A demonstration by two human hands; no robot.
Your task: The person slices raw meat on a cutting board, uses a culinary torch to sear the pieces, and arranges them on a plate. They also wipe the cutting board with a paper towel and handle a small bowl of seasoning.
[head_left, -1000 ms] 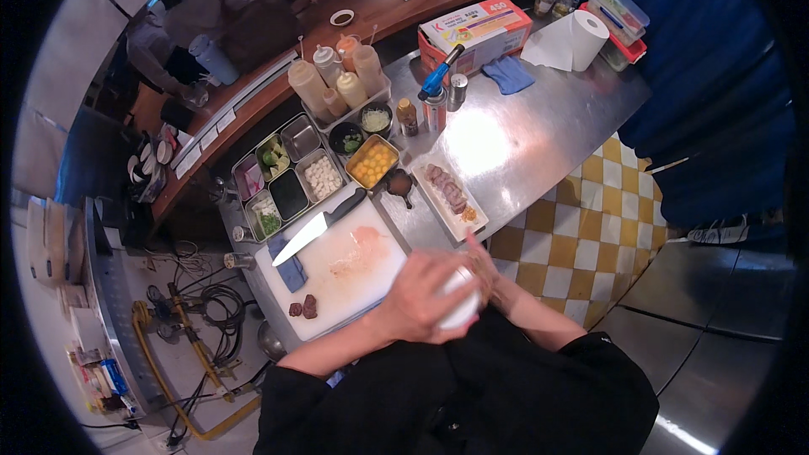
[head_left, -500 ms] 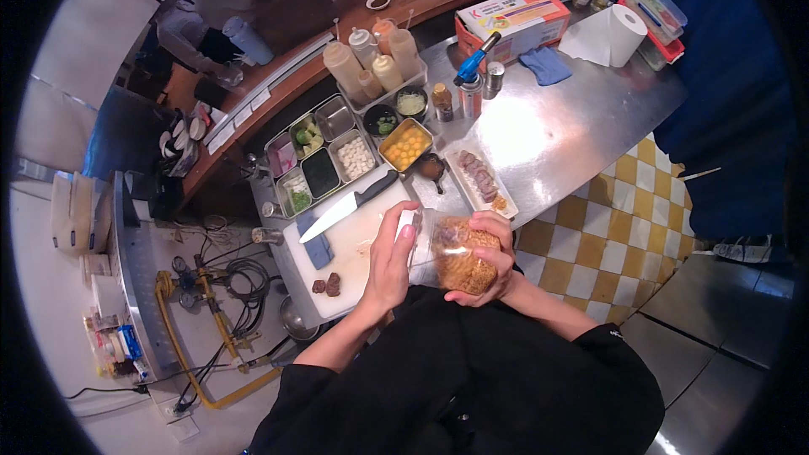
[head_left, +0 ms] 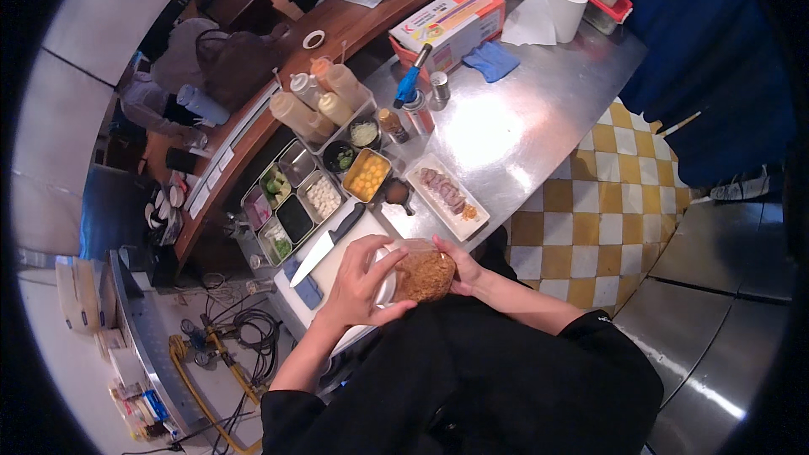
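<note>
My left hand [head_left: 358, 282] curls around the white lid [head_left: 387, 285] of a clear plastic jar. The jar [head_left: 428, 275] is filled with golden-brown crumbs and lies tilted close to my body. On its other end my right hand [head_left: 463, 270] wraps the side and base. Just beyond, a white rectangular plate [head_left: 440, 207] carries sliced meat [head_left: 445, 190] and a little heap of golden crumbs [head_left: 469, 212]. To the left lies a black-handled knife [head_left: 315, 258] on a white cutting board [head_left: 361, 227], its blade by a folded blue cloth [head_left: 305, 288].
Beyond the board stand metal containers of chopped ingredients, one with egg yolks [head_left: 367, 175], and several squeeze bottles [head_left: 295, 111]. A blue-headed blowtorch [head_left: 410, 88], a red-and-white box [head_left: 451, 24], a blue cloth [head_left: 491, 61] and a paper towel roll [head_left: 566, 10] are farther back.
The view has turned, shifting the counter leftward. Both hands have come lower with the jar, nearer my body. My left hand now covers more of the lid; the right has slid toward the jar's end.
</note>
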